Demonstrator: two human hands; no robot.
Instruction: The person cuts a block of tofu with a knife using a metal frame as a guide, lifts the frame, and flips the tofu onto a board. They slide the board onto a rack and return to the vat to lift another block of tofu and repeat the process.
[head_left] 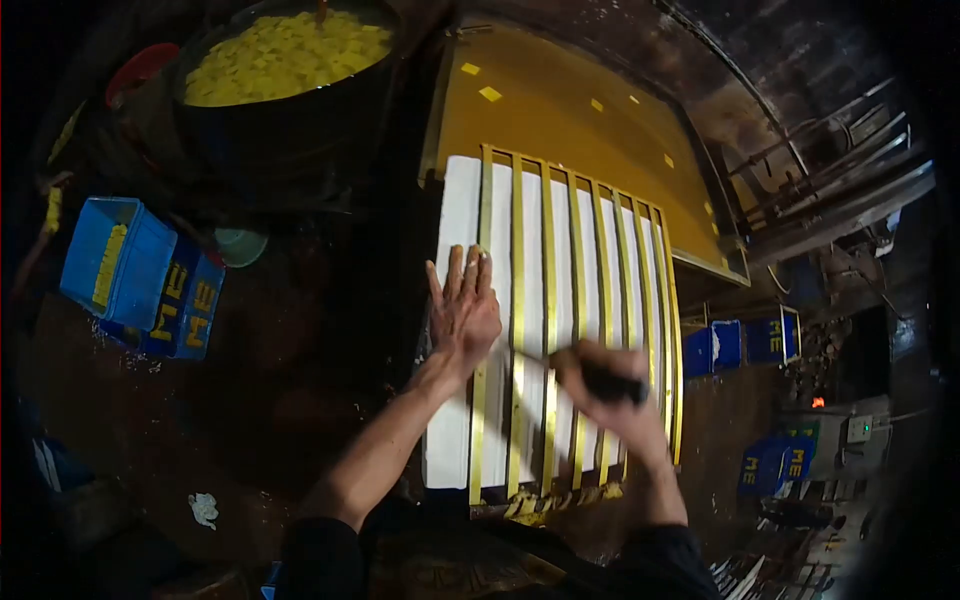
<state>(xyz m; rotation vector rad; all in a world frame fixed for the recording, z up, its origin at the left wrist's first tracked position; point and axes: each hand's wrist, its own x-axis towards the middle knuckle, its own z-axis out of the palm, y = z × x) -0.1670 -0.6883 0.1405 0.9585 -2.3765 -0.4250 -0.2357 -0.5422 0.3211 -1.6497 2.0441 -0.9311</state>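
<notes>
My left hand (465, 310) lies flat with fingers spread, pressing near the leftmost slat of a yellow slatted rack (547, 240). The rack lies over a wide white slab (460, 205), which shows between its slats and along its left side. My right hand (630, 410), smeared by motion, is wrapped round the black handle of a knife (612, 386). Its thin blade points left across the slats, toward my left wrist. Where the blade tip meets the slab is too blurred to tell.
A brown board (560, 95) with several small yellow pieces adjoins the far end. At the upper left stands a large vat (280, 125) full of yellow pieces. Blue crates (110, 260) are on the floor at left, and more blue crates (712, 348) at right.
</notes>
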